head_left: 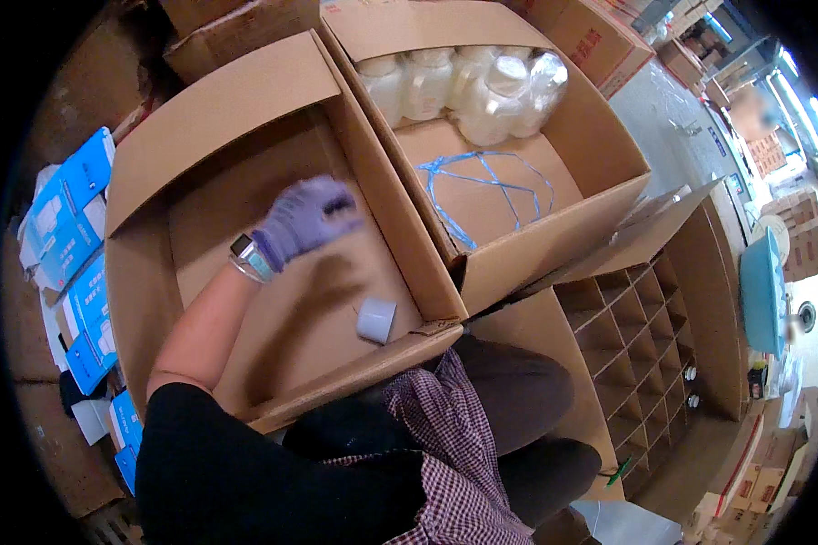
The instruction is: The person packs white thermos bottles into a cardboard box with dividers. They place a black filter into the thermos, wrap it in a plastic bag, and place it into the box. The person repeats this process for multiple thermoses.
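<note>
My left hand (309,218), in a light purple-grey glove with a watch (248,254) at the wrist, hangs over a deep open cardboard box (373,182). Its fingers are blurred but look apart, and no held object shows. On the box floor, below the hand, lies a short pale cylinder (376,320), like a cap or a roll; its exact kind is unclear. My right hand is out of the picture.
To the right, a second open box (554,245) holds several wrapped translucent bottles (495,100) and loose blue strapping (482,163). Nearer stands a box with cardboard dividers (618,354). Blue-and-white folded cartons (68,218) are stacked at the left. A turquoise basin (762,291) sits far right.
</note>
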### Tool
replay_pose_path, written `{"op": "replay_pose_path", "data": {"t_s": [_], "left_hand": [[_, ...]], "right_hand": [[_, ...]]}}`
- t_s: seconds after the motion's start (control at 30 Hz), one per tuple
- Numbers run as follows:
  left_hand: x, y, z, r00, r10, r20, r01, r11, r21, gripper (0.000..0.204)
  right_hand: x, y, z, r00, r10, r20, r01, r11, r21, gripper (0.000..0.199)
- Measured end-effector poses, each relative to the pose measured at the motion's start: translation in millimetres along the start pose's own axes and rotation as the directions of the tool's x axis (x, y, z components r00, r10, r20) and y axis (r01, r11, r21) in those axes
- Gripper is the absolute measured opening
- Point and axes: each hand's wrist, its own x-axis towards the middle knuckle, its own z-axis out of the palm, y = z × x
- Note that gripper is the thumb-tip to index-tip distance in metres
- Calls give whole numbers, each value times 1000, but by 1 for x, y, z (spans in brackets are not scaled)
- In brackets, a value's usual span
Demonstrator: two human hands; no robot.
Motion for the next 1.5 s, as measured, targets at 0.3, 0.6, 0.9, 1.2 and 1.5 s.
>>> {"op": "replay_pose_path", "data": {"t_s": [0.3,0.6,0.9,1.2,1.5], "left_hand": [[-39,15,139,900,373,225,-380,925,-13,69],[-41,139,-24,907,308,-289,-417,554,-720,69],[-76,408,73,477,799,-367,-874,385,-296,91],[-70,453,128,505,832,-231,-732,271,-625,94],[-25,310,117,780,625,-42,-581,697,-421,70]], "right_hand": [[-23,-103,-13,932,77,354,-299,717,630,62],[-96,-286,-56,786,-465,407,-297,293,909,63],[-47,-342,-82,876,-421,236,-412,-398,820,82],[215,-91,13,844,-10,536,-494,375,785,124],[59,157,10,633,468,616,-774,359,523,60]]}}
